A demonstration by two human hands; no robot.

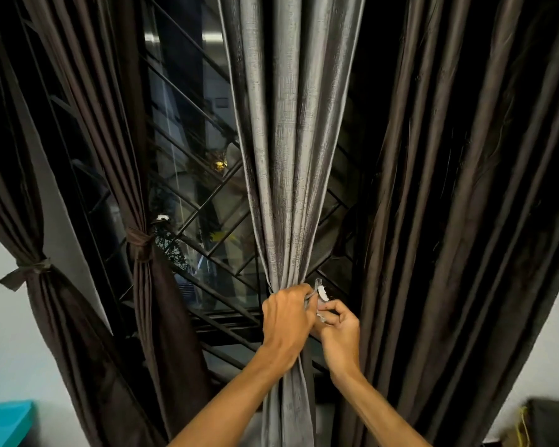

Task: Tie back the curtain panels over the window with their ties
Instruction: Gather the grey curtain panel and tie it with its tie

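Both hands work at the gathered grey curtain point(284, 188) — left hand point(286, 321) grips the bunch, right hand point(341, 330) pinches the tie point(320, 293).

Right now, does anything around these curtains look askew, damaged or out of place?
Only slightly: the tie on the far-left brown panel has a loose end jutting out sideways. Nothing looks torn or damaged.

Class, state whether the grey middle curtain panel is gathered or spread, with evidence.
Gathered. The left hand grips the grey panel into a narrow bunch; the right hand pinches its tie.
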